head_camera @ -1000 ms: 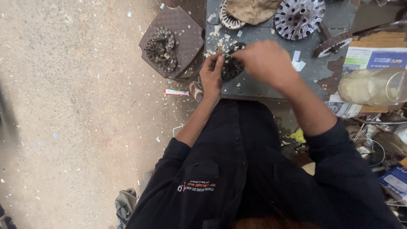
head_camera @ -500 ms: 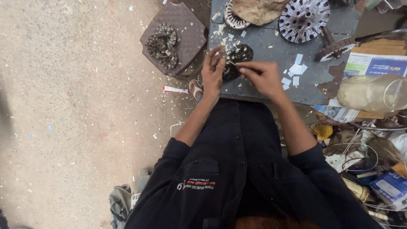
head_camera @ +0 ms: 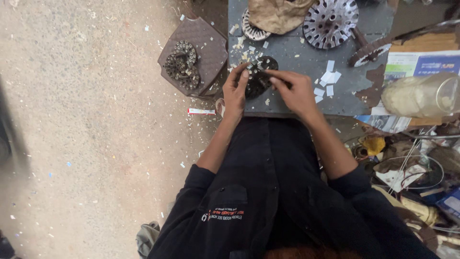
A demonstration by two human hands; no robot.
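Note:
A dark round slotted metal core (head_camera: 262, 76) lies near the front edge of a grey worktop (head_camera: 297, 57). My left hand (head_camera: 236, 91) grips its left rim, thumb on top. My right hand (head_camera: 294, 88) sits at its right side with fingertips pinched over the slots, apparently on a small pale strip; the strip is too small to make out. White paper scraps (head_camera: 327, 79) lie scattered around the core.
A second round slotted disc (head_camera: 330, 21), a toothed ring (head_camera: 251, 29) and a crumpled brown bag (head_camera: 275, 13) lie at the back of the worktop. A brown stool (head_camera: 211, 52) on the left carries a wound core (head_camera: 182, 64). A clear jar (head_camera: 421, 95) and clutter fill the right.
My right hand has drawn back off the top of the core to its right side, uncovering it. The left hand stays on the rim. The view has shifted slightly.

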